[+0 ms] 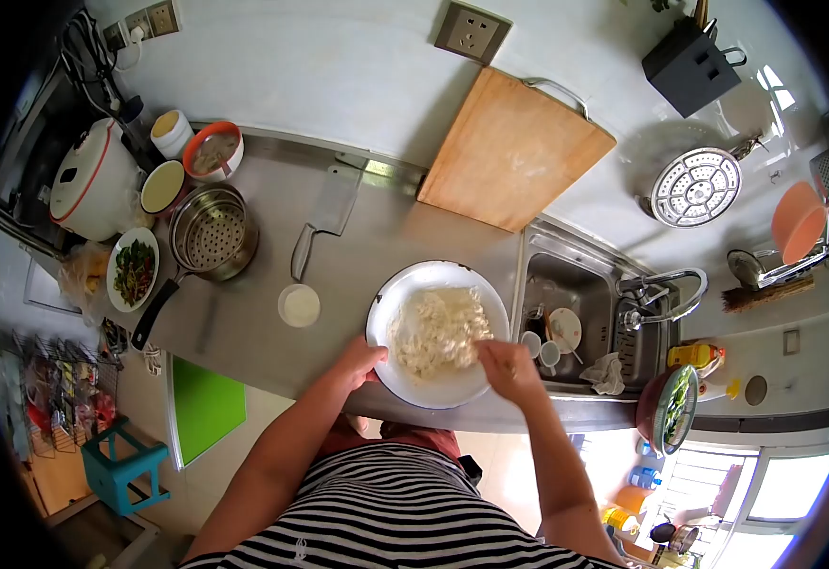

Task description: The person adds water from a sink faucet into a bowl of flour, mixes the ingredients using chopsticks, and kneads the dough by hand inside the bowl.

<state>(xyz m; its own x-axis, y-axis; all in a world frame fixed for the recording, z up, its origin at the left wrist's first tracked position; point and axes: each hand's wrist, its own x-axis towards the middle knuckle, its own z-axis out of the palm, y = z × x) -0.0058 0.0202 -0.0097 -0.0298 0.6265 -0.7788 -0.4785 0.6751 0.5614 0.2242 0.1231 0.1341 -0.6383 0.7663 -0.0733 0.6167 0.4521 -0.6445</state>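
Observation:
A white enamel basin (388,372) with a dark, chipped rim stands at the counter's front edge. Inside it lies a pale, lumpy flour mixture (438,332). My left hand (363,362) grips the basin's left rim, thumb on top. Over the right side of the basin, my right hand (509,370) is closed, its fingertips by the mixture; whatever it holds is too hidden to make out. To the left of the basin sits a small round container of white powder (299,306), close to the handle of a cleaver (333,204) lying flat.
A wooden cutting board (519,142) leans on the wall behind. To the right is a steel sink (566,256) holding cups and a dish. At left stand a steamer pot (211,232), a plate of chopped vegetables (134,270), several bowls and a white rice cooker (92,180).

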